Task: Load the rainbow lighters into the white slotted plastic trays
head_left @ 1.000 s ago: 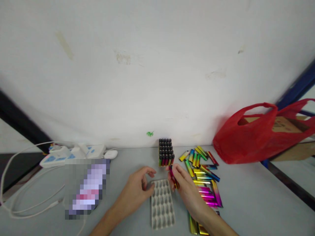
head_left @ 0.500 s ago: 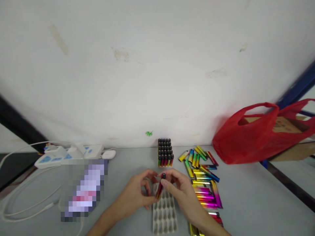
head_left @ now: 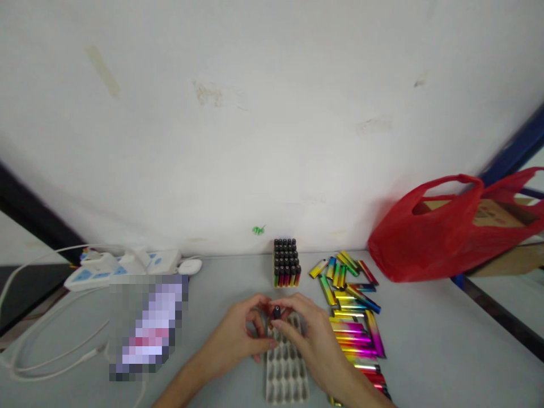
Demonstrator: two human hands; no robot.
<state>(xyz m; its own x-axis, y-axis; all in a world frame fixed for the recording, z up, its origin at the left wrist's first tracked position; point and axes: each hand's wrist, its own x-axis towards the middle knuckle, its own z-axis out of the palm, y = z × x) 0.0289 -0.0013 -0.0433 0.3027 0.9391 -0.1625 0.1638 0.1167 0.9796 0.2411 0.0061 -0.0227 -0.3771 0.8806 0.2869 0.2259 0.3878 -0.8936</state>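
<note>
Between the thumb and fingers of my right hand [head_left: 312,334] is a slim tube with a black top [head_left: 277,311]. Most of its body is hidden by the fingers. My left hand [head_left: 238,331] is close beside it on the left, thumb and fingers apart in a curve; its index fingertip comes near the right fingertips. Under both hands lies a pale tray [head_left: 287,368] with rows of hollows, its upper part partly covered. Behind the hands stands a tight block of upright black-topped tubes [head_left: 287,262] with shiny coloured bodies.
Many loose shiny tubes [head_left: 351,328], yellow, green, blue, magenta and red, lie scattered on the right. A red bag [head_left: 416,243] with cardboard inside stands at the far right. To the left are a white power strip [head_left: 123,266], a white plug-like piece [head_left: 190,266], cables and a pixelated phone-like object [head_left: 155,323].
The black-topped tube has shifted slightly left and turned, so its top now faces me more and less of its body shows. My right fingers have closed further around it.
</note>
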